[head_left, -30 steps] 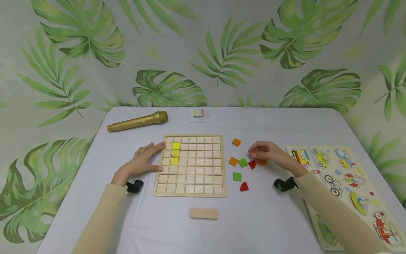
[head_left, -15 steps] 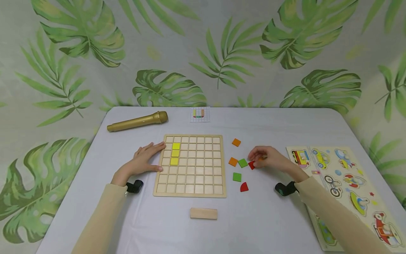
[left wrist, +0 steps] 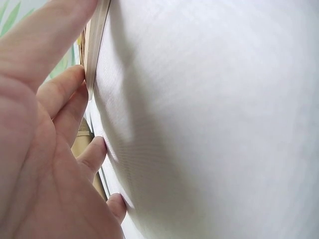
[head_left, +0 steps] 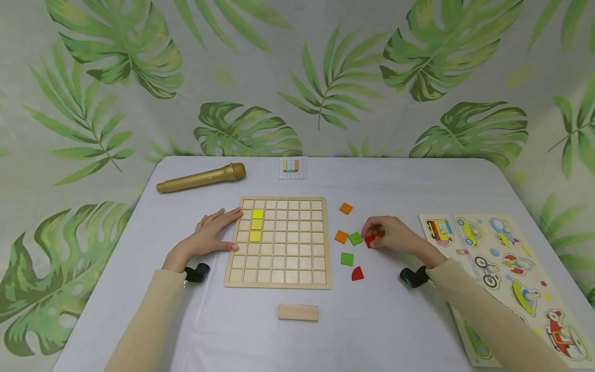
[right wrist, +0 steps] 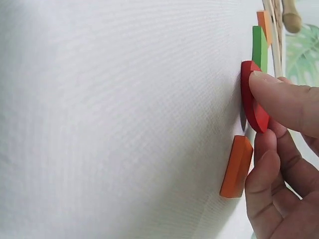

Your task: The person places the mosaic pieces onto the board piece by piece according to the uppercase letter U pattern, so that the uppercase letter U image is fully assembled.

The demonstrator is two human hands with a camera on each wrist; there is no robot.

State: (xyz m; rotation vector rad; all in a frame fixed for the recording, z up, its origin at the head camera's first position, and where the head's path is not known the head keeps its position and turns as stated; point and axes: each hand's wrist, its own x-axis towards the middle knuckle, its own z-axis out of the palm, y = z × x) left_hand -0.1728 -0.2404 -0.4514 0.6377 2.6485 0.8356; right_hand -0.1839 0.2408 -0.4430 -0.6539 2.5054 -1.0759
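No words, numbers or brands I can read. Only letter-like sign: U-shaped figure (head_left: 291, 171) in coloured blocks, on small gridded card (head_left: 303, 168), at far edge of my table (head_left: 395, 178).

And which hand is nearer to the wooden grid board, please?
The left hand: it touches the left edge of the grid board; the right hand is apart, beyond its right edge.
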